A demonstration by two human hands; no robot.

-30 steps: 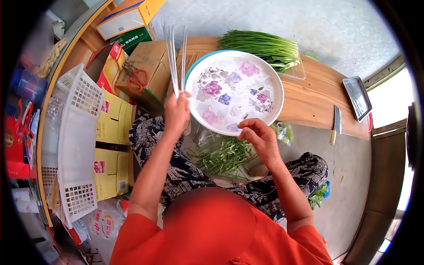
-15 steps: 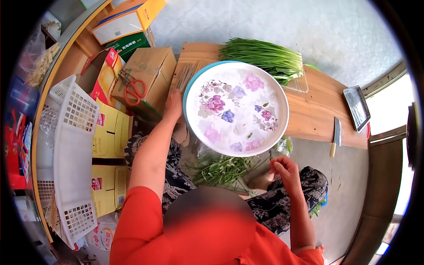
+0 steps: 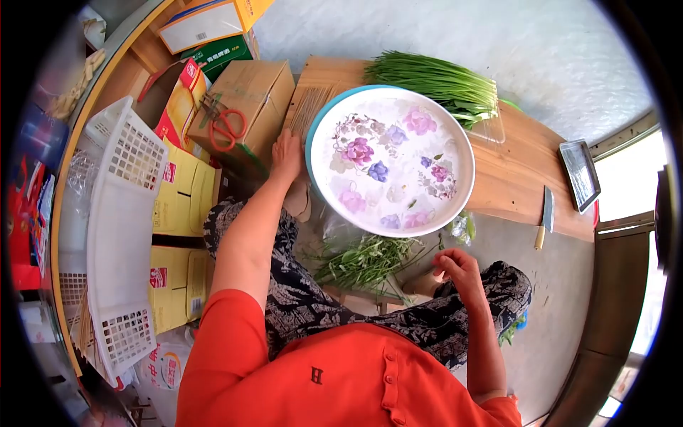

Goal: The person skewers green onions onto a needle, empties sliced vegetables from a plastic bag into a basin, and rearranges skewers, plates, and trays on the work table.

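Plainly, the two hands are held well apart. The left hand [image 3: 287, 153] is placed left of centre in the upper half of the frame, its fingertips brought to the near ends of the thin sticks [image 3: 311, 104]; whether any are gripped cannot be told. The sticks are laid at the left end of the wooden table [image 3: 501, 174], upper left of centre. The right hand [image 3: 461, 270] is held right of centre, just below mid-frame, with thumb and forefinger drawn close; whether anything is pinched there cannot be made out. Between the hands, in the upper middle, a flowered tray [image 3: 407, 167] is set over a blue rim [image 3: 311, 149]. Behind it a bundle of green stalks [image 3: 437, 84] is laid, and loose greens [image 3: 370, 263] are heaped below it, mid-frame. At the right, a knife [image 3: 547, 210] and a dark pan [image 3: 580, 174] are placed on the table.
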